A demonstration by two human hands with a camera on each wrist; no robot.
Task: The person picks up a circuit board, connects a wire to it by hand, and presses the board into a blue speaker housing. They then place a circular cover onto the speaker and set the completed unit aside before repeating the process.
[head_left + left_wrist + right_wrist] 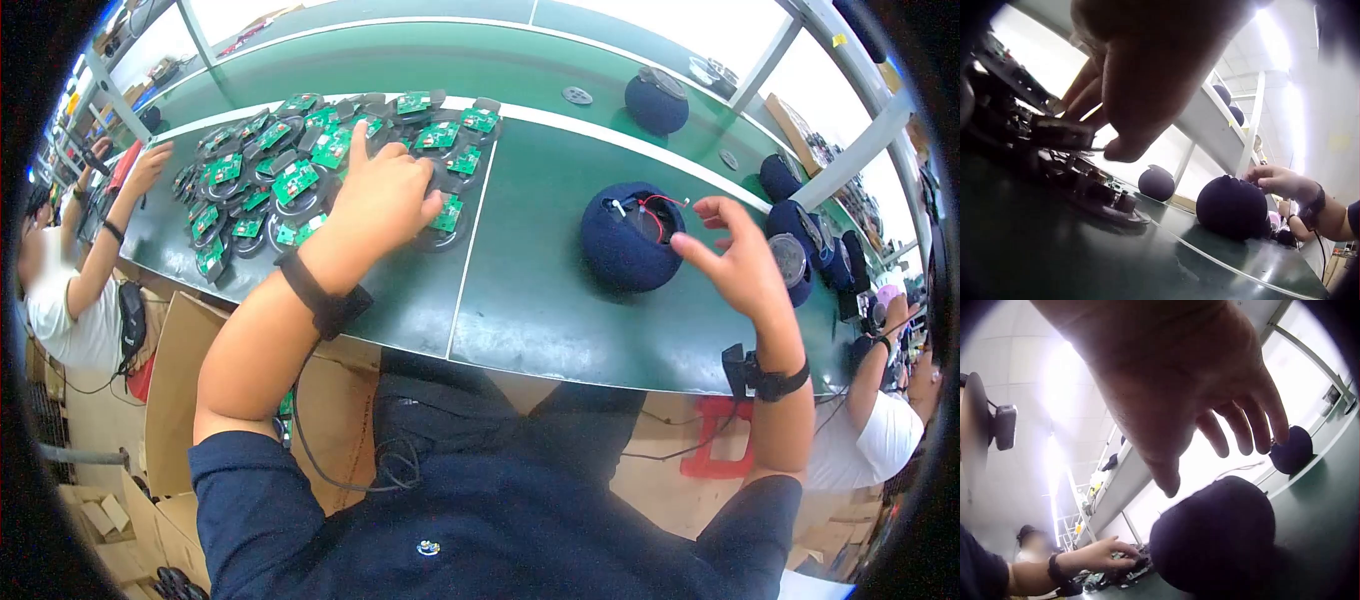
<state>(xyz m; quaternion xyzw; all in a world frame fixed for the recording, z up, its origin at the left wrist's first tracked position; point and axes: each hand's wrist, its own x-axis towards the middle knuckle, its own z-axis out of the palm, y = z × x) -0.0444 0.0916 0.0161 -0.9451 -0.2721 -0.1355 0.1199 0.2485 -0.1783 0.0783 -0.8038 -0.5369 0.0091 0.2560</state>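
The left hand (pixel 385 195) is over the right part of a pile of green circuit boards (pixel 295 183) on dark round bases, index finger stretched out. In the left wrist view its thumb is close to the edge of a board (pixel 1063 132); contact cannot be told. A navy fabric-covered ball (pixel 625 262) stands on the table with its top open, red wires (pixel 655 212) and a white connector showing. Beside its right rim is the right hand (pixel 738 262), fingers spread and slightly bent, holding nothing. The right wrist view shows that hand (pixel 1179 387) above the ball (pixel 1213 534).
Behind the white divider strip are another navy ball (pixel 656 103) and a small grey disc (pixel 577 95). More navy balls (pixel 790 262) sit at the right by a metal post. Other people work at both ends. A cardboard box (pixel 180 390) stands below the table's front edge.
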